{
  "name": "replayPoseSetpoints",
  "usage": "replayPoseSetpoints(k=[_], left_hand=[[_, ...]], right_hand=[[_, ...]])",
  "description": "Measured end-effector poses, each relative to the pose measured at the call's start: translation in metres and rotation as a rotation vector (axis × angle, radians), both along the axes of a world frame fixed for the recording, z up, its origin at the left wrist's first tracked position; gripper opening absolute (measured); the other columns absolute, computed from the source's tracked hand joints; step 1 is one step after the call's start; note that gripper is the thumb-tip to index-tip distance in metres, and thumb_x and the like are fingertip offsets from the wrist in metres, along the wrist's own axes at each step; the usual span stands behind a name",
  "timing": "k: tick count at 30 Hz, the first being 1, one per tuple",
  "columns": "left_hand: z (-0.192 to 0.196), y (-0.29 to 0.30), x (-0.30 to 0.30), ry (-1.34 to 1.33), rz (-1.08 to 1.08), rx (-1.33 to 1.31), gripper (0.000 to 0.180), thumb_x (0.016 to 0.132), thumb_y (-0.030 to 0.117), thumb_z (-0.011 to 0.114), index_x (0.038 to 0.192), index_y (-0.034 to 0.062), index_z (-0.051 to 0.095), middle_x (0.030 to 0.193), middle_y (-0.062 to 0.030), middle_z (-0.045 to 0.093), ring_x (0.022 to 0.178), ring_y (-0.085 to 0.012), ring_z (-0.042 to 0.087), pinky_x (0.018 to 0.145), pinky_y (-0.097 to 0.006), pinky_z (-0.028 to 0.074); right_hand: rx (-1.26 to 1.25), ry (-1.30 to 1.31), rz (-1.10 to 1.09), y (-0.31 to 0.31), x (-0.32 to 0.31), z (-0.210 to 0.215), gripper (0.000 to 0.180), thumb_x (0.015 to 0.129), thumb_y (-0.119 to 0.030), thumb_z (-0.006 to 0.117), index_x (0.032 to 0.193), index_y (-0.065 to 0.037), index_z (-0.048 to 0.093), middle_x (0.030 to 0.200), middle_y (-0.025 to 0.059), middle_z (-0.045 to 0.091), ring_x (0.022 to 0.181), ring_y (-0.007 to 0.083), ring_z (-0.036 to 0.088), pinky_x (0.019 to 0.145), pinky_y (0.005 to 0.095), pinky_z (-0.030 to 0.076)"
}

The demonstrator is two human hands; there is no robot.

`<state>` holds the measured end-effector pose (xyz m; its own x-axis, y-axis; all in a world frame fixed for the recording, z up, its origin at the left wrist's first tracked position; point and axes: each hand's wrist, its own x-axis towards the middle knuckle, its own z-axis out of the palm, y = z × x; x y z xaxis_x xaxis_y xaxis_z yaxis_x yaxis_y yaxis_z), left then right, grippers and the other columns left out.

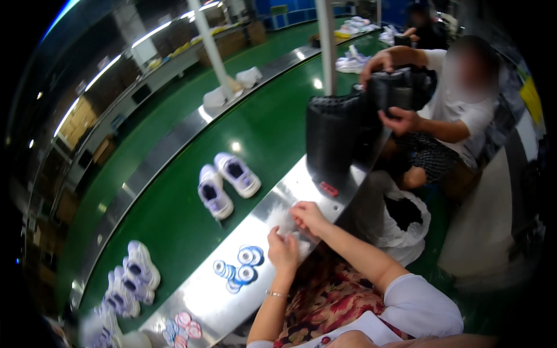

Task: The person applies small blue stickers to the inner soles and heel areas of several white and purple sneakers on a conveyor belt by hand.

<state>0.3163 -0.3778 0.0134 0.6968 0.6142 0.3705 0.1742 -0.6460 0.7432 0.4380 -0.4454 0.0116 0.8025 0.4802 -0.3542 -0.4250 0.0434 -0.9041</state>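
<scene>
Left hand [283, 250]: pinching white tissue [286, 223].
Right hand [307, 216]: pinching it too, just beyond left.
Stickers [239, 268]: left of left hand.

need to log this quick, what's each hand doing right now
Left hand: fingers curled on the white crumpled material on the metal ledge.
Right hand: pinching the same white material from above.

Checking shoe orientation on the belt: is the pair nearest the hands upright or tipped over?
Upright: both lilac-and-white shoes rest on their soles on the green belt, their dark openings facing up.
</scene>
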Motion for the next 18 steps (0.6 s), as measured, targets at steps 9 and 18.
replayPoseSetpoints(k=[9, 18], left_hand=[[-0.004, 0.004, 0.016, 0.205, -0.068, 0.235, 0.038, 0.078, 0.019, 0.062, 0.108, -0.0009, 0.049, 0.094, -0.0191, 0.052, 0.083, -0.0347, 0.054, 0.068, -0.041, 0.045], [-0.001, 0.008, 0.017, 0.276, -0.118, 0.344, 0.033, 0.084, 0.025, 0.056, 0.102, -0.0023, 0.052, 0.091, -0.0218, 0.053, 0.080, -0.0376, 0.054, 0.067, -0.043, 0.043]], right_hand=[[-0.084, -0.222, -0.010, -0.051, 0.009, 0.001, 0.015, 0.082, -0.016, 0.056, 0.086, -0.002, 0.059, 0.066, 0.0029, 0.056, 0.052, 0.0078, 0.047, 0.043, 0.0224, 0.037], [-0.333, -0.630, -0.513, -0.239, 0.006, 0.069, 0.011, 0.079, -0.012, 0.057, 0.074, -0.002, 0.060, 0.061, 0.0020, 0.058, 0.057, 0.0086, 0.054, 0.050, 0.0248, 0.044]])
